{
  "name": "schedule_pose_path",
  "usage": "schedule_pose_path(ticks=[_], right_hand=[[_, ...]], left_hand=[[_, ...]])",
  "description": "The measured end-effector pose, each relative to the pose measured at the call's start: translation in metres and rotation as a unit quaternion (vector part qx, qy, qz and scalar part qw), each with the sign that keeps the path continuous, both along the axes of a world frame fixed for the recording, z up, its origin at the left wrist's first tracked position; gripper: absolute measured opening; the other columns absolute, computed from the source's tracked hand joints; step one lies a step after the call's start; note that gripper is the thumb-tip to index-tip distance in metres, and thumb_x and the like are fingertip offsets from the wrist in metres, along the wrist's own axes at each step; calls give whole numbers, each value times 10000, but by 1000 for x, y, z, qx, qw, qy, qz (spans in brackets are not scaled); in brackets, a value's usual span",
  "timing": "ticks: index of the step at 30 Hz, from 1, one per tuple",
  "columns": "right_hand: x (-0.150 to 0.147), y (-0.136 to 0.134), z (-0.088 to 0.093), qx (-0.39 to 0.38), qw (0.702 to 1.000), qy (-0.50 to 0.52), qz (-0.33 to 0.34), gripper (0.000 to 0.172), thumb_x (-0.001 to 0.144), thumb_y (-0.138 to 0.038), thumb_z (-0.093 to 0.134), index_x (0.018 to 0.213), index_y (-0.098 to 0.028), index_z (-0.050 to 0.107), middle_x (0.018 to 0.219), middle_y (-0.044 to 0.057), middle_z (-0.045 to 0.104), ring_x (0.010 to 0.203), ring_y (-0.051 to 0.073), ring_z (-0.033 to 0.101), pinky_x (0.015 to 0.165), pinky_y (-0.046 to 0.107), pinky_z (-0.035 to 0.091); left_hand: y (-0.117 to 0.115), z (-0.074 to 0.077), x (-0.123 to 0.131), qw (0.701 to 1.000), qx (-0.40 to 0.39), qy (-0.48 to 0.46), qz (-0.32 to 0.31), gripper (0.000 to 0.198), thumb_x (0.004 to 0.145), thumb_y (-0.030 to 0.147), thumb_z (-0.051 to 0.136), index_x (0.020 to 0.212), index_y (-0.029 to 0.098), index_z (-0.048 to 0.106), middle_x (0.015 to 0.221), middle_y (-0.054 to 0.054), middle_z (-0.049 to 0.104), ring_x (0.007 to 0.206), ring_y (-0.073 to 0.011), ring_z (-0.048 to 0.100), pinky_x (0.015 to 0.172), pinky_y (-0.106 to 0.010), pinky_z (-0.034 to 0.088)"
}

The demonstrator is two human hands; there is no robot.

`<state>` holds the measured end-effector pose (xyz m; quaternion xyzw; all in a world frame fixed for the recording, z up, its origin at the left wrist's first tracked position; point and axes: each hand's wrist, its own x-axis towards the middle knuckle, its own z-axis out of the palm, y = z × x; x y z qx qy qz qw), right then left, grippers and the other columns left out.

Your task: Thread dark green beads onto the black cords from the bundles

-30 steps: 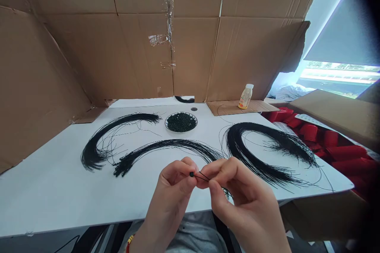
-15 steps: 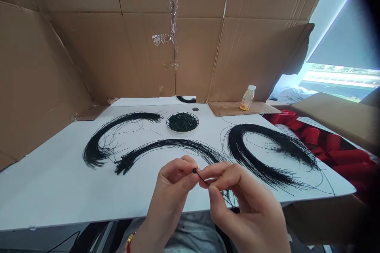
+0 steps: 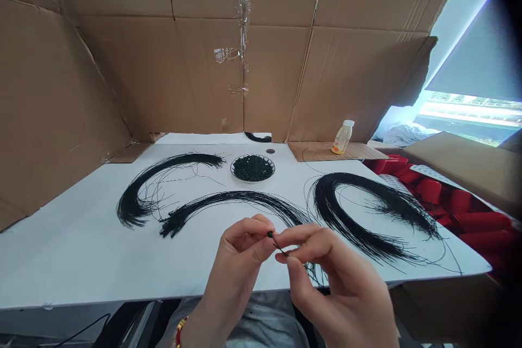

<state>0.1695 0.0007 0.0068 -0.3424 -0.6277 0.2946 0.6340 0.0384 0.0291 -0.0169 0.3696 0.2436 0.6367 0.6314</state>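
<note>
Between the thumb and forefinger of my left hand [image 3: 240,261] is pinched a small dark bead [image 3: 269,234]. My right hand [image 3: 330,277] grips a thin black cord [image 3: 281,250] that runs from the bead to its fingertips; a short loose end stands out beside the cord. Both hands meet above the table's front edge. Just behind them arches a bundle of black cords [image 3: 240,197] with knobbly ends at its left. A dish [image 3: 232,173] heaped with small dark beads [image 3: 253,167] stands farther back.
On the white table [image 3: 101,266] lie a curved cord bundle [image 3: 138,190] at left and a looped one [image 3: 326,201] at right. A small bottle [image 3: 343,137] stands on cardboard at the back right. Cardboard walls [image 3: 204,76] enclose the back and left. Red items [image 3: 460,201] fill a box at right.
A short loose cord end now shows beside the bead, between my hands. Both hands keep their pinch; the whole view has shifted slightly.
</note>
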Motion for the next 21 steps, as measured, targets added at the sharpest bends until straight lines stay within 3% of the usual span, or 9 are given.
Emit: schedule_pose_path(ticks=[7, 21], right_hand=[[-1, 1, -1, -56, 998, 38, 21, 202, 797, -47, 639, 755, -244, 625, 882, -38, 751, 728, 124, 733, 712, 213, 628], [-3, 2, -2, -6, 998, 39, 42, 241, 794, -2, 608, 760, -241, 616, 869, -60, 724, 789, 91, 697, 711, 149, 596]], left_hand=[[0, -1, 1, 1000, 3, -22, -17, 143, 654, 324, 967, 721, 291, 845, 721, 17, 586, 707, -108, 547, 661, -202, 486], [-5, 2, 0, 997, 22, -36, -64, 83, 727, 277, 929, 780, 291, 866, 713, 31, 591, 691, -75, 567, 663, -169, 508]])
